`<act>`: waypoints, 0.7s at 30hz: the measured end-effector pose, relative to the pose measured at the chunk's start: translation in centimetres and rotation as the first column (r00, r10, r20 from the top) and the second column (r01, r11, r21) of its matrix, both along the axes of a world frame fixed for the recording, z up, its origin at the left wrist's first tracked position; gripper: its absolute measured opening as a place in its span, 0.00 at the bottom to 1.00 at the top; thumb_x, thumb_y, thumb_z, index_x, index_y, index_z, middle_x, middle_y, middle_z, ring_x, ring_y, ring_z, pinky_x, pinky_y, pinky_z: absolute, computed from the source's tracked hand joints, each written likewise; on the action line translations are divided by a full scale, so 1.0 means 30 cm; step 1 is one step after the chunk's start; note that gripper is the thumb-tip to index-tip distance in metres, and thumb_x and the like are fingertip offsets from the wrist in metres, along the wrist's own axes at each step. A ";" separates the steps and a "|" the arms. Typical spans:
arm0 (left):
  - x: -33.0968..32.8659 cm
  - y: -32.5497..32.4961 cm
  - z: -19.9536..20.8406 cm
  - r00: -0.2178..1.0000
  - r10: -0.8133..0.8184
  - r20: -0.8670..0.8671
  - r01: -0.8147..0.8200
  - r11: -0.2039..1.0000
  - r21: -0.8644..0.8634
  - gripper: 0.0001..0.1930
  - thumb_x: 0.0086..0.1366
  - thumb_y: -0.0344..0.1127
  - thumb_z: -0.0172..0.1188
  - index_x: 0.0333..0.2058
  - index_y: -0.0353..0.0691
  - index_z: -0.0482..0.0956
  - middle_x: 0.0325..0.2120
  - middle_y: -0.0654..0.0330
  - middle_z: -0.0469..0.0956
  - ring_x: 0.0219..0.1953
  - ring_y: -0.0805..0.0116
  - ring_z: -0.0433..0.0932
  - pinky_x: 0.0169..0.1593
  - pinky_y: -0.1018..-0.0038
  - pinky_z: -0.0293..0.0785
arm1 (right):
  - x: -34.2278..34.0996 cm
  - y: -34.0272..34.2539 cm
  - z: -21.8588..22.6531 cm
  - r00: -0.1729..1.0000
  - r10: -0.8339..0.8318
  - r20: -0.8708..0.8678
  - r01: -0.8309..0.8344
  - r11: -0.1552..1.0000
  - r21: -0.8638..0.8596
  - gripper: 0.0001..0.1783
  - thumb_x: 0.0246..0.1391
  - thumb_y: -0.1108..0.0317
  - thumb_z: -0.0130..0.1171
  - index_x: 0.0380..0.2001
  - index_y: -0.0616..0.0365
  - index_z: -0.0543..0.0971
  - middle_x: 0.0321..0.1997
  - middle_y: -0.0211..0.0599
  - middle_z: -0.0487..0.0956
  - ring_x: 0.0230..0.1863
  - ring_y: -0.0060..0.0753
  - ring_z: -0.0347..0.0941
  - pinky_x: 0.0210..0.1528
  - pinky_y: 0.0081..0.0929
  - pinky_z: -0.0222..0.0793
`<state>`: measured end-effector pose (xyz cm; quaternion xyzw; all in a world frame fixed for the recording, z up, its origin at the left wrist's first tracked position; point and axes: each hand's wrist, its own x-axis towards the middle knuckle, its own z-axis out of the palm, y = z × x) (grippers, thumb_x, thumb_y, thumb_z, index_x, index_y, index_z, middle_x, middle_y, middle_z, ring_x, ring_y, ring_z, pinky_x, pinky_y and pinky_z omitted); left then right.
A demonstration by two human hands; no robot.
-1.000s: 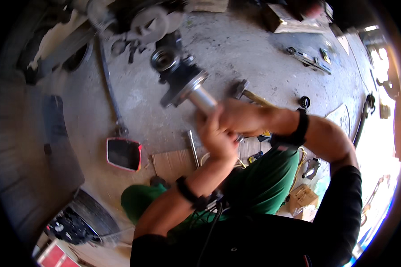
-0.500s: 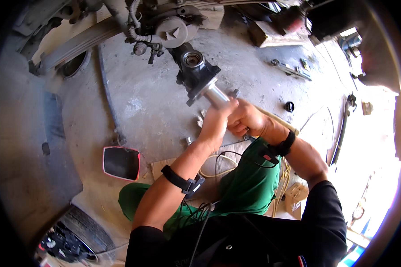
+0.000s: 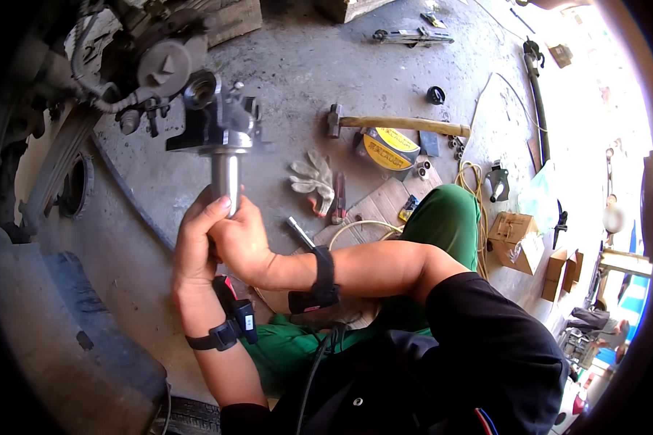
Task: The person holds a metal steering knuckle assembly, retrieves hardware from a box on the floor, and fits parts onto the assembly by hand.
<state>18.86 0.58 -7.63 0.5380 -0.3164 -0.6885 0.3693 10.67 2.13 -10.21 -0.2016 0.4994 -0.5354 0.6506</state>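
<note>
A dark steering knuckle [image 3: 225, 127] stands out from the vehicle's axle end, with its bright metal spindle [image 3: 226, 177] pointing toward me. My left hand [image 3: 196, 235] is wrapped round the spindle's near end, thumb along the metal. Pressed against it from the right, my right hand [image 3: 243, 243] is closed round the same end. The two hands overlap, so the spindle's tip is hidden. Both wrists wear black straps.
Right of the knuckle lie a wooden-handled hammer [image 3: 403, 125], a round black-and-yellow package [image 3: 388, 150], a white glove [image 3: 313, 176] and a black ring [image 3: 435, 95]. Cardboard [image 3: 384, 199] lies by my knee. Cardboard boxes [image 3: 516, 235] stand farther right, near yellow hose [image 3: 471, 175].
The knuckle has swung round, its spindle now pointing nearly straight at me. Both hands have moved left with it, and my view has shifted to the right.
</note>
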 end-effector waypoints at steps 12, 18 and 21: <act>-0.234 0.004 -0.060 0.927 0.351 -0.133 -0.340 0.935 0.100 0.22 0.61 0.48 0.55 0.45 0.35 0.74 0.31 0.47 0.78 0.34 0.52 0.80 0.41 0.58 0.77 | -0.224 -0.074 -0.024 0.919 0.335 -0.208 -0.330 0.942 0.058 0.18 0.54 0.65 0.54 0.41 0.70 0.77 0.33 0.55 0.81 0.35 0.43 0.81 0.36 0.40 0.76; -0.710 -0.039 0.008 0.499 0.843 -0.201 -0.793 0.538 0.286 0.20 0.63 0.60 0.54 0.45 0.55 0.73 0.34 0.74 0.71 0.35 0.81 0.65 0.45 0.65 0.65 | -0.623 -0.357 0.214 0.150 0.974 -0.172 -0.900 0.206 0.383 0.16 0.51 0.63 0.57 0.32 0.69 0.78 0.29 0.39 0.78 0.31 0.30 0.76 0.29 0.32 0.74; -0.735 -0.038 -0.011 0.542 0.818 -0.195 -0.790 0.575 0.216 0.17 0.65 0.58 0.52 0.39 0.53 0.73 0.30 0.73 0.68 0.28 0.83 0.62 0.34 0.77 0.62 | -0.651 -0.330 0.170 0.251 0.929 -0.274 -0.907 0.324 0.269 0.13 0.51 0.67 0.57 0.35 0.67 0.77 0.29 0.33 0.76 0.26 0.25 0.71 0.24 0.27 0.67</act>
